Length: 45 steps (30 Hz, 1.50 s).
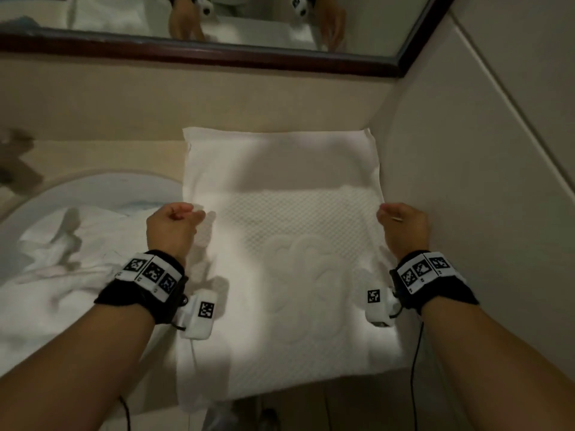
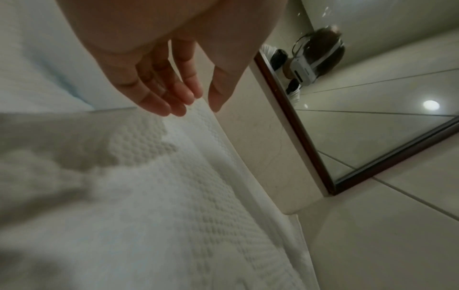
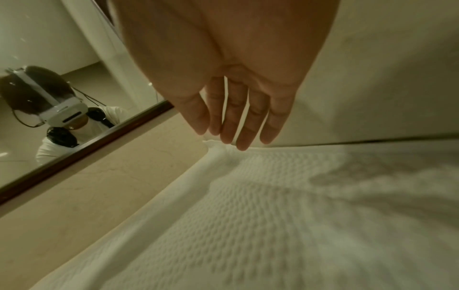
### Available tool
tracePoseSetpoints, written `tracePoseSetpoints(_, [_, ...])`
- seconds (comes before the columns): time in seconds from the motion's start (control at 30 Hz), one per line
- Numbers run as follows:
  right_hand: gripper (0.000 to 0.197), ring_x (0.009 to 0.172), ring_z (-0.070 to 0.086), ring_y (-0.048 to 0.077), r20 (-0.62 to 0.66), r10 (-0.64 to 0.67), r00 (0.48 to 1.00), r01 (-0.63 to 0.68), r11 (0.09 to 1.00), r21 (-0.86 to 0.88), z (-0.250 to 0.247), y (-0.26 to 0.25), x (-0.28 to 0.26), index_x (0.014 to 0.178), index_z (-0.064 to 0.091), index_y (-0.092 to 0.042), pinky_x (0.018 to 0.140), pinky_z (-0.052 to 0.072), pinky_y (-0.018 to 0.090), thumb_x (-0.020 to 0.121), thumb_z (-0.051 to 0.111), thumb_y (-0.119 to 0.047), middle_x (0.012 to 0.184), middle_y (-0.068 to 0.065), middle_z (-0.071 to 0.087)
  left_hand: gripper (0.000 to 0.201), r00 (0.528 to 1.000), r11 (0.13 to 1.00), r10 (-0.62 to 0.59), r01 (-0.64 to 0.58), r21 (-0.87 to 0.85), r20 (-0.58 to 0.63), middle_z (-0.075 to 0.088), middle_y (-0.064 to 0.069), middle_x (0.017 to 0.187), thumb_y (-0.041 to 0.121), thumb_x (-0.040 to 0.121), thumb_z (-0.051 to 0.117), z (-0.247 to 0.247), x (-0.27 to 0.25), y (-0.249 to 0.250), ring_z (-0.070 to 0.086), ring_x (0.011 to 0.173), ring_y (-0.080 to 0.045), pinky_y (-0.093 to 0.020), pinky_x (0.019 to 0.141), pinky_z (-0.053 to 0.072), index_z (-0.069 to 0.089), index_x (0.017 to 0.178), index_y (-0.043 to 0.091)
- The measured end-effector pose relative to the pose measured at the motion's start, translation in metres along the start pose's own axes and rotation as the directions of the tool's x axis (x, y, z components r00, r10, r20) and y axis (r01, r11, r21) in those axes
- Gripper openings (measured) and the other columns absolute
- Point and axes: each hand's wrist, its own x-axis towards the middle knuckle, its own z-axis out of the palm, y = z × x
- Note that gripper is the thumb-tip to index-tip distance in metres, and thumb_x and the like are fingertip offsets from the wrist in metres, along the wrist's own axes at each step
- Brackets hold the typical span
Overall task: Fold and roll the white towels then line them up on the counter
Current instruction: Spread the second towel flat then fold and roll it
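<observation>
Currently a white towel (image 1: 280, 231) lies spread flat on the counter (image 1: 93, 157), its far edge against the backsplash below the mirror (image 1: 217, 54), its right edge along the side wall, its near edge hanging over the counter front. More white towels (image 1: 62, 259) sit crumpled in the sink (image 1: 102, 188) to the left.

Left hand (image 1: 171, 225) and right hand (image 1: 404, 225) are placed at the towel's two side edges, about midway along. In the head view both look curled into a pinch on the hem; in the wrist views the fingers (image 2: 174, 98) of the left and the fingers (image 3: 238, 121) of the right read as fairly straight, tips close together — probably a light pinch on the edge, though motion blur leaves it unconfirmed.

Step in hand is judged to be the first fold. To do it well:
- both edges should be gripped at matching heights, so the crease runs square
- the fold should be carried in one even pass, corners lined up before release
- the layers should be smoothed flat before rolling — trapped wrinkles give a loose roll
</observation>
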Motion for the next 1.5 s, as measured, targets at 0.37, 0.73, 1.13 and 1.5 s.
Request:
tracePoseSetpoints(0.37, [0.025, 0.106, 0.065, 0.03, -0.031, 0.192, 0.981, -0.194, 0.976, -0.099, -0.022, 0.065, -0.13, 0.114, 0.072, -0.012, 0.091, 0.046, 0.028, 0.09, 0.065, -0.016, 0.112, 0.009, 0.071, 0.041, 1.0, 0.861, 0.0, 0.005, 0.508, -0.011, 0.067, -0.004, 0.098, 0.028, 0.075, 0.084, -0.065, -0.129, -0.073, 0.064, 0.093, -0.028, -0.035, 0.085, 0.05, 0.062, 0.107, 0.017])
tracePoseSetpoints(0.73, [0.027, 0.111, 0.062, 0.026, -0.024, 0.294, 0.956, -0.294, 0.952, -0.088, -0.016, 0.072, -0.165, 0.116, 0.071, -0.013, 0.084, 0.038, 0.02, 0.09, 0.066, -0.021, 0.118, 0.007, 0.07, 0.044, 0.994, 0.585, -0.008, -0.085, 0.807, 0.11, 0.064, -0.006, 0.11, 0.042, 0.08, 0.075, -0.068, -0.145, -0.081, 0.062, 0.1, -0.031, -0.034, 0.077, 0.043, 0.056, 0.114, 0.021])
tracePoseSetpoints(1.13, [0.031, 0.108, 0.062, 0.027, 0.03, 0.238, 0.971, -0.224, 0.942, -0.251, 0.005, 0.071, -0.181, 0.118, 0.067, -0.014, 0.086, 0.039, 0.025, 0.09, 0.064, -0.026, 0.122, 0.01, 0.067, 0.041, 0.984, 0.499, -0.005, -0.152, 0.853, 0.179, 0.064, -0.009, 0.105, 0.026, 0.078, 0.07, -0.093, -0.141, -0.082, 0.062, 0.096, -0.035, -0.034, 0.073, 0.043, 0.052, 0.114, 0.019])
tracePoseSetpoints(1.5, [0.038, 0.115, 0.058, 0.03, 0.079, 0.082, 0.993, -0.049, 0.932, -0.358, 0.01, 0.083, -0.184, 0.12, 0.064, -0.005, 0.095, 0.045, 0.032, 0.086, 0.072, -0.023, 0.133, 0.014, 0.055, 0.019, 0.97, 0.88, -0.159, 0.054, 0.472, 0.185, 0.06, -0.011, 0.067, -0.008, 0.085, 0.05, -0.118, -0.124, -0.079, 0.053, 0.059, -0.024, -0.023, 0.049, 0.044, 0.062, 0.079, 0.005])
